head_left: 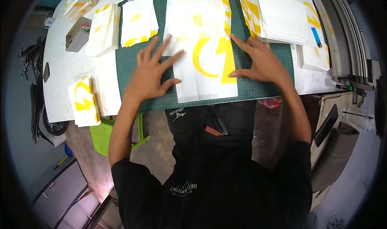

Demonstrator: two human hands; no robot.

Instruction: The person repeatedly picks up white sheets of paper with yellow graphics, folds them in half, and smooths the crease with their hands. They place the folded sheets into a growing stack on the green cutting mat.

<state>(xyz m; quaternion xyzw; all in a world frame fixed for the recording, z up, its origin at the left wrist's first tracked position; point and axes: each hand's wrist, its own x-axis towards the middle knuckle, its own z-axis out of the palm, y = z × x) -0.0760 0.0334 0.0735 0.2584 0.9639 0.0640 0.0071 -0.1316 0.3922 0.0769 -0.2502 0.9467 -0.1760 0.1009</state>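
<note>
A long white paper sheet (pixel 193 88) with yellow shapes lies flat on the green cutting mat (pixel 147 104) in front of me. Its upper part runs to the far edge of the view. My left hand (pixel 151 72), slightly blurred, is spread over the sheet's left edge and holds nothing. At the right edge, my right hand (pixel 260 60) has thumb and index finger stretched apart, both tips at the paper. Beyond my left hand is a small stack of folded white-and-yellow papers (pixel 138 17). A larger pile of printed sheets (pixel 282 21) stands beyond my right hand.
More folded stacks (pixel 102 31) and a grey box (pixel 78 35) stand on the left of the white table (pixel 56 84). At the near left lies a bundle of folded papers (pixel 84 104). A blue lighter (pixel 316 37) rests on the right pile. Long metal bars (pixel 338 31) line the right side.
</note>
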